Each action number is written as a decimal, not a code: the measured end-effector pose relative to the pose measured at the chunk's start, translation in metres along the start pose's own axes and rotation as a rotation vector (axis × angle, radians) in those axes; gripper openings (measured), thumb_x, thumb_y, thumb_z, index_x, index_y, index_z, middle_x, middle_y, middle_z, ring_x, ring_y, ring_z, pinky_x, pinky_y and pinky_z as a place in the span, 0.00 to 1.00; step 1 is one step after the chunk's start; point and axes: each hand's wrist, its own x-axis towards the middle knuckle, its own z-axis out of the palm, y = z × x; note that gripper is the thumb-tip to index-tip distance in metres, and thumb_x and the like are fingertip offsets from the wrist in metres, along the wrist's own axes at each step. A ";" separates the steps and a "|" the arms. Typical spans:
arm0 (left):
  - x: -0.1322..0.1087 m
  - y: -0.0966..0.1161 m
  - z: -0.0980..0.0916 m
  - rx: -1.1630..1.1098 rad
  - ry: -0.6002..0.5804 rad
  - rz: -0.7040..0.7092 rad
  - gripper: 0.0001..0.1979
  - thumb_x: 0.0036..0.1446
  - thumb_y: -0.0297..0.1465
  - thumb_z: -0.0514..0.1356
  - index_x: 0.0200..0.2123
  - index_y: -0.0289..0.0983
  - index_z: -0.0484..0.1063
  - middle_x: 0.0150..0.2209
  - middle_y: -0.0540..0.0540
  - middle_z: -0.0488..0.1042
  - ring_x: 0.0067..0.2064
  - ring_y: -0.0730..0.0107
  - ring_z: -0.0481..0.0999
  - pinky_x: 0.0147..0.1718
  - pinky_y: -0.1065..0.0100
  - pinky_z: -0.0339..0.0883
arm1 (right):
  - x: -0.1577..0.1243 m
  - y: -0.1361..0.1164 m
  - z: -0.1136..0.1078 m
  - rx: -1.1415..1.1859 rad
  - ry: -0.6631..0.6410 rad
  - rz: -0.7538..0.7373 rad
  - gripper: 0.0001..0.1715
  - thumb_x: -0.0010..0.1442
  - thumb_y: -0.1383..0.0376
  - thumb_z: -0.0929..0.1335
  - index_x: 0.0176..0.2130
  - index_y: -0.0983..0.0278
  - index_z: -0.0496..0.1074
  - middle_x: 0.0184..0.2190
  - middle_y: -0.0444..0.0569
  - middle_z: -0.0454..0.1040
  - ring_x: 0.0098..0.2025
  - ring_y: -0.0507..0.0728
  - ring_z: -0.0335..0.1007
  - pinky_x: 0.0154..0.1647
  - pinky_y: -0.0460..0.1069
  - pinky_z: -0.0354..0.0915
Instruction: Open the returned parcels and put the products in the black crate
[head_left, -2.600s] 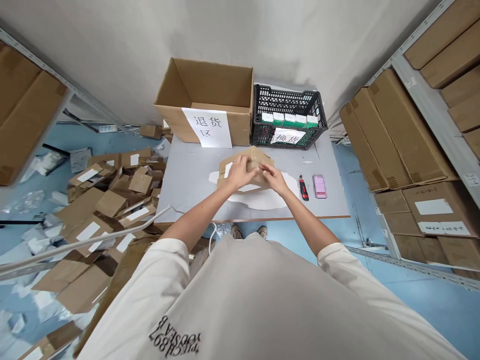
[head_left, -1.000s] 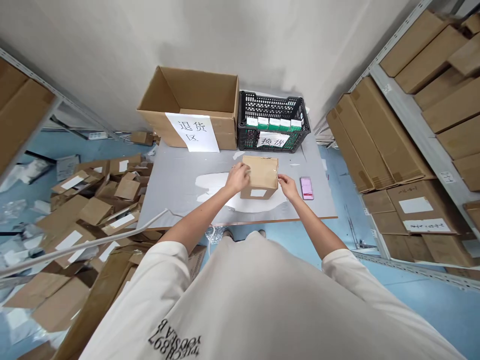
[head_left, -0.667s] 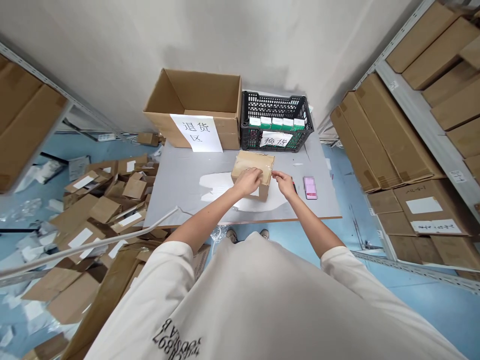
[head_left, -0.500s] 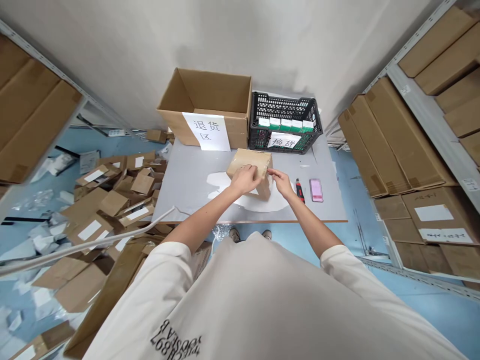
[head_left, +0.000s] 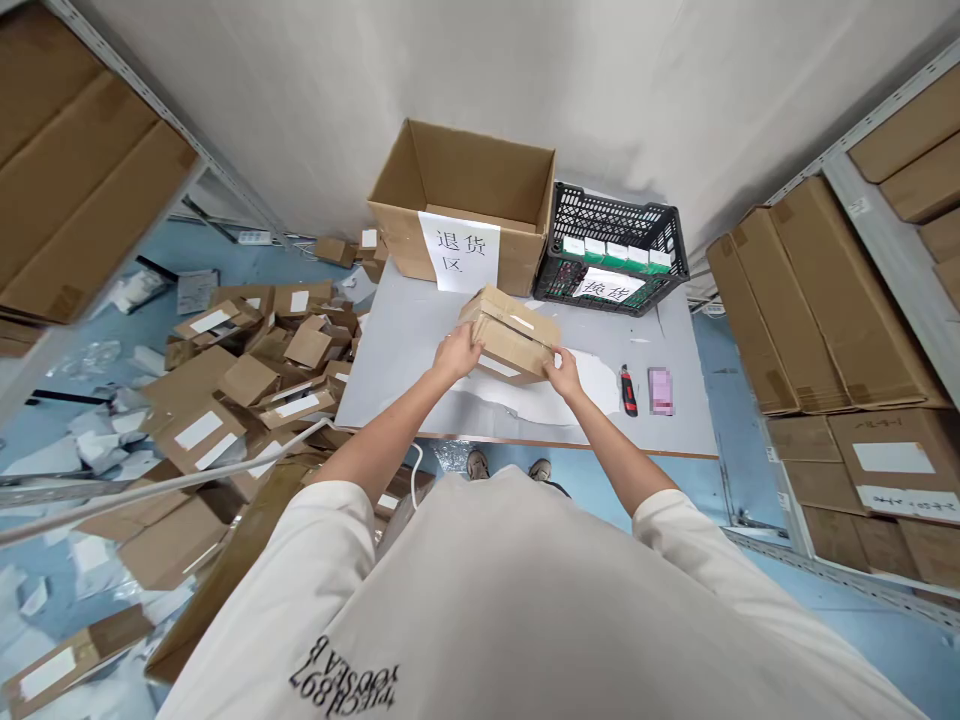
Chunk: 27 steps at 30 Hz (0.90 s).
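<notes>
Cardboard parcel (head_left: 511, 335): brown, taped, white-labelled

small box (head_left: 511, 335) on table (head_left: 405, 340), open carton (head_left: 465, 200) behind, crate (head_left: 611, 250) right of carton

Pink flat item (head_left: 660, 390) beside cutter (head_left: 627, 389): surface blurred, possibly a phone.
Small carton (head_left: 511, 336): end corners covered by left hand (head_left: 455, 354) and right hand (head_left: 562, 375), underside out of view (label print too small to read).
Open carton (head_left: 480, 175): floor hidden behind front wall.
Packets (head_left: 615, 250) in crate (head_left: 672, 245): print illegible.
Shelf cartons (head_left: 817, 300): cut off by frame edge.
Shoes (head_left: 475, 464): part-hidden under table (head_left: 405, 340) edge.
</notes>
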 end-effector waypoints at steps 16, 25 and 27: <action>0.000 -0.030 0.043 -0.100 -0.225 -0.144 0.21 0.68 0.38 0.66 0.62 0.41 0.74 0.59 0.32 0.86 0.61 0.40 0.85 0.55 0.54 0.77 | -0.018 0.015 -0.023 -0.049 0.005 0.062 0.41 0.54 0.53 0.71 0.65 0.62 0.76 0.66 0.60 0.81 0.65 0.69 0.77 0.75 0.68 0.69; -0.001 0.039 0.067 0.065 -0.372 0.011 0.22 0.74 0.43 0.61 0.64 0.36 0.72 0.60 0.29 0.85 0.62 0.39 0.85 0.57 0.53 0.77 | -0.028 0.047 -0.099 -0.034 0.074 0.114 0.35 0.57 0.57 0.71 0.62 0.61 0.78 0.66 0.59 0.82 0.68 0.67 0.77 0.78 0.66 0.67; -0.001 0.052 0.070 0.123 -0.403 0.031 0.21 0.75 0.41 0.59 0.64 0.36 0.71 0.62 0.30 0.84 0.63 0.41 0.84 0.57 0.54 0.77 | -0.028 0.053 -0.112 -0.014 0.058 0.117 0.33 0.58 0.58 0.71 0.61 0.61 0.77 0.68 0.59 0.81 0.69 0.66 0.77 0.78 0.64 0.67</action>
